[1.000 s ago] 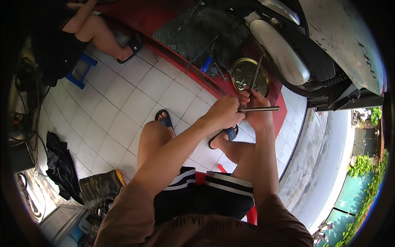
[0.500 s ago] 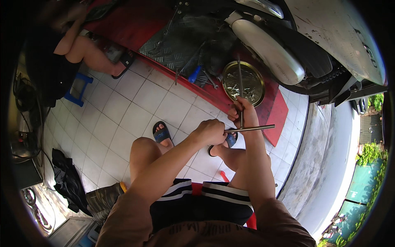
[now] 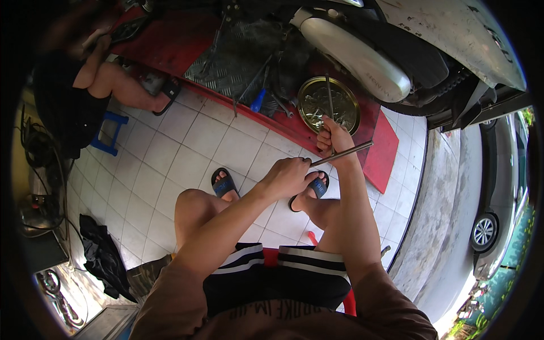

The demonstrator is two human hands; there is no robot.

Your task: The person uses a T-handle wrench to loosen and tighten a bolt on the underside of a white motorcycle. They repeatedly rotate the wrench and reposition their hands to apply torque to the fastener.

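Between my hands is a T-handle wrench (image 3: 354,152) of bare steel, its long stem pointing away from me. My left hand (image 3: 288,177) is closed round the left end of the crossbar, and the bar's right end sticks out over my right wrist. My right hand (image 3: 335,137) is wrapped round the stem, thumb uppermost. Beyond it, the stem's far part overlaps a round metal tray (image 3: 306,116) with a gold-coloured rim and shiny contents. I cannot make out whether the tip touches anything.
A silver motorcycle muffler (image 3: 354,54) and rear wheel stand above a red platform (image 3: 381,153). A blue-handled tool (image 3: 258,100) and several wrenches lie near its edge. At the left, another person (image 3: 122,90) sits by a blue stool (image 3: 107,133). Black cloth (image 3: 102,255) lies on the tiles.
The crossbar has turned, its right end swinging up and away from me. Both hands keep their grip. The view has shifted, bringing a parked car in at the right.
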